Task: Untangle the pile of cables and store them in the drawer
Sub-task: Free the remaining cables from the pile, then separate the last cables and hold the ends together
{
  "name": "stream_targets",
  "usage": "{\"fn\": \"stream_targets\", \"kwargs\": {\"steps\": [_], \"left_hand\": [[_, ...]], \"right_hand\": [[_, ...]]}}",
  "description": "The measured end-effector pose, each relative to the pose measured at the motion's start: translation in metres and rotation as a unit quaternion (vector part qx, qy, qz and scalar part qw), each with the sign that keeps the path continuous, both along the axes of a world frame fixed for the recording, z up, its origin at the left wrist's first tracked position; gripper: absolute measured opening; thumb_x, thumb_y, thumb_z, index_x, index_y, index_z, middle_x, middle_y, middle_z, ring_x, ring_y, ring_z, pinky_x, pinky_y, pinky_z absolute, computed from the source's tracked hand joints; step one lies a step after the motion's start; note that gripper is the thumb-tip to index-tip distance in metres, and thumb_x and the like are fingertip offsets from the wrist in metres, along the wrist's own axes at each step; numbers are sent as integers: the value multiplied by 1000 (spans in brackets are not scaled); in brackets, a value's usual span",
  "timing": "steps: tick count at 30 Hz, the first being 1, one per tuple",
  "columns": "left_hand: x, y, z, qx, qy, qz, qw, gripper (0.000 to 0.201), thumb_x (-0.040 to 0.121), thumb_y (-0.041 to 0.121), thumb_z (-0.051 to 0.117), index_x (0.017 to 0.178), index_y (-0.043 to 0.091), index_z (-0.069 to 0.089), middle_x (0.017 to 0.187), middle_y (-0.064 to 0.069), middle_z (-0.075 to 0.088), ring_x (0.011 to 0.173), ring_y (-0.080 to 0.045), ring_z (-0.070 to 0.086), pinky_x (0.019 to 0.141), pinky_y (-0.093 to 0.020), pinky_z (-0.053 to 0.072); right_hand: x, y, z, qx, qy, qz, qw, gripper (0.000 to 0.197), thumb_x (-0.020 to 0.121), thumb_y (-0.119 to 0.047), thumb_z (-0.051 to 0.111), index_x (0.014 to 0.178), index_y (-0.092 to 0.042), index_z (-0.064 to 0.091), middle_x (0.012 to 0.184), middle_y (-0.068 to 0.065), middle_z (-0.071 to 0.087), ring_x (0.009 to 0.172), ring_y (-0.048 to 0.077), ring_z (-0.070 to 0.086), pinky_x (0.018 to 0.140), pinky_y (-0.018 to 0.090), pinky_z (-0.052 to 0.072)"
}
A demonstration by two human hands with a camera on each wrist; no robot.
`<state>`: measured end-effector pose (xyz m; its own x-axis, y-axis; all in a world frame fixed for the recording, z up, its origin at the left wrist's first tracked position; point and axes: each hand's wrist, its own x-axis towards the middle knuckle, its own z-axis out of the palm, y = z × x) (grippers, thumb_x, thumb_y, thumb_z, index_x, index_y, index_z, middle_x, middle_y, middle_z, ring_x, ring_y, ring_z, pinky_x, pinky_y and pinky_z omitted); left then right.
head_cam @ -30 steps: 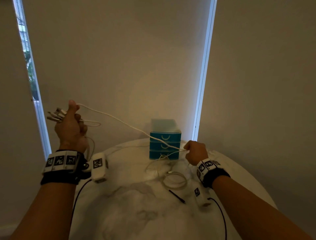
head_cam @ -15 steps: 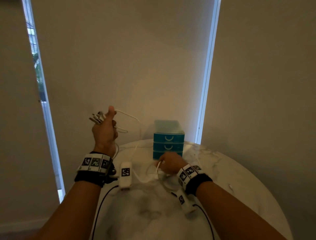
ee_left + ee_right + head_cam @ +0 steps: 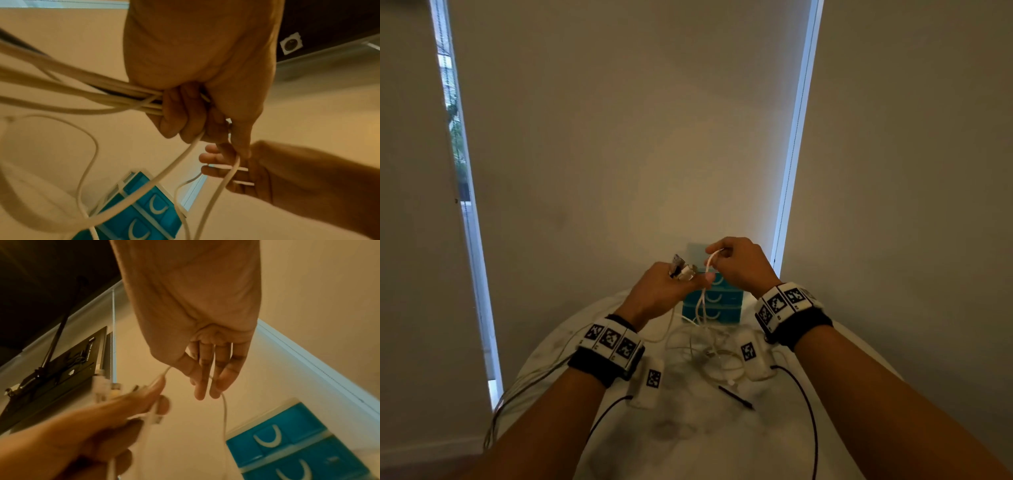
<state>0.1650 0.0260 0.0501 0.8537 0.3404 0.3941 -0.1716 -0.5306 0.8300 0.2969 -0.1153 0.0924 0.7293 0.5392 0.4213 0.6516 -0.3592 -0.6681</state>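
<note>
**Both hands holding white cables above the surface; drawer unit shut**

The blue drawer unit (image 3: 711,305) is standing at the far edge of the round marbled surface (image 3: 688,442), directly behind the raised hands. Its drawer fronts, each bearing a pale curved handle, are sitting flush in the wrist views; what is inside cannot be told.

The left hand (image 3: 666,291) is gripping a bundle of white cables (image 3: 82,97), its fingers (image 3: 174,112) curled tightly around the strands. Several plug ends (image 3: 680,269) are sticking up out of the fist. From the bundle the strands are trailing to the left, running across the surface and hanging off its left edge.

The right hand (image 3: 739,265) is raised just beside the left hand. It is pinching a single white cable (image 3: 703,298) between thumb and forefinger, with the remaining fingers (image 3: 224,374) hanging nearly straight. This cable is arching over at the pinch and dropping down in front of the drawer unit.

A loose pile of cables (image 3: 714,353) is lying on the surface in front of the drawer unit, between the two wrists, looped over itself. The hanging cable is running down into this pile. A short black cable end (image 3: 736,397) is lying just nearer the person than the pile.

The hands and the hanging cable are partly covering the drawer unit in the head view.
</note>
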Motion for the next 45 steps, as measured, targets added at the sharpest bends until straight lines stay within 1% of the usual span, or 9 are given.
{"fn": "stream_targets", "kwargs": {"steps": [4, 9, 13, 17, 21, 25, 28, 34, 45], "left_hand": [[-13, 10, 11, -4, -74, 29, 997, 32, 93, 58, 73, 83, 30, 84, 86, -3, 76, 69, -6, 58, 73, -31, 48], [-29, 20, 26, -7, -104, 55, 993, 30, 98, 53, 69, 92, 29, 85, 84, 19, 76, 69, 5, 61, 68, -16, 49], [-45, 49, 25, -99, -172, 141, 970, 35, 95, 61, 70, 96, 28, 84, 87, 2, 74, 75, -14, 58, 73, -31, 49], [-66, 77, 29, -163, -265, 230, 922, 44, 98, 52, 70, 105, 8, 76, 74, -1, 59, 60, -7, 51, 61, -22, 46], [-71, 74, 26, -143, -278, 217, 925, 28, 98, 42, 74, 114, 19, 71, 83, 1, 66, 67, -6, 59, 71, -27, 52], [-82, 71, 22, -116, -286, 224, 924, 30, 99, 36, 73, 127, 36, 63, 103, 5, 71, 84, -11, 65, 81, -31, 57], [-96, 72, 17, -87, -291, 237, 923, 44, 103, 29, 68, 143, 37, 52, 104, 10, 70, 87, -9, 68, 82, -26, 57], [-98, 84, 11, -130, -250, 206, 937, 66, 103, 39, 66, 162, 30, 37, 107, 18, 68, 85, 2, 72, 84, -15, 55], [-48, 51, -24, -61, -44, 64, 995, 43, 99, 47, 71, 134, 27, 58, 111, 2, 72, 90, -9, 71, 74, -22, 57]], "right_hand": [[11, -5, -13, 10, 36, 27, 999, 36, 97, -7, 63, 133, -14, 65, 116, -3, 79, 106, 15, 72, 66, 14, 53], [11, 3, -8, 166, 88, 34, 982, 32, 100, -36, 68, 129, -22, 64, 125, -4, 72, 114, 21, 68, 81, 30, 60], [22, -12, 13, 340, 117, -49, 932, 46, 91, -62, 71, 117, -23, 67, 110, -6, 77, 105, 15, 72, 89, 38, 61], [57, -23, 11, 403, 195, -176, 877, 47, 85, -30, 82, 124, -23, 57, 114, 8, 73, 102, 26, 73, 93, 46, 63], [38, 18, 13, 350, 182, -171, 903, 39, 94, -15, 69, 126, -20, 49, 98, 4, 68, 84, 20, 68, 73, 19, 58], [-17, 106, 25, 77, 46, 147, 985, 44, 93, 3, 64, 130, -20, 62, 110, 9, 72, 100, 30, 72, 89, 42, 63], [-55, 145, 29, -90, -121, 261, 954, 76, 89, 16, 46, 142, -35, 64, 138, -4, 68, 116, 5, 60, 93, 6, 47], [-37, 124, 12, 21, 30, 210, 977, 38, 96, 1, 58, 121, -19, 79, 110, -2, 80, 100, 16, 76, 82, 31, 55], [-60, 47, -35, 138, 127, 238, 953, 26, 97, -40, 76, 116, -22, 80, 102, 0, 81, 91, 16, 75, 77, 29, 62]]}}
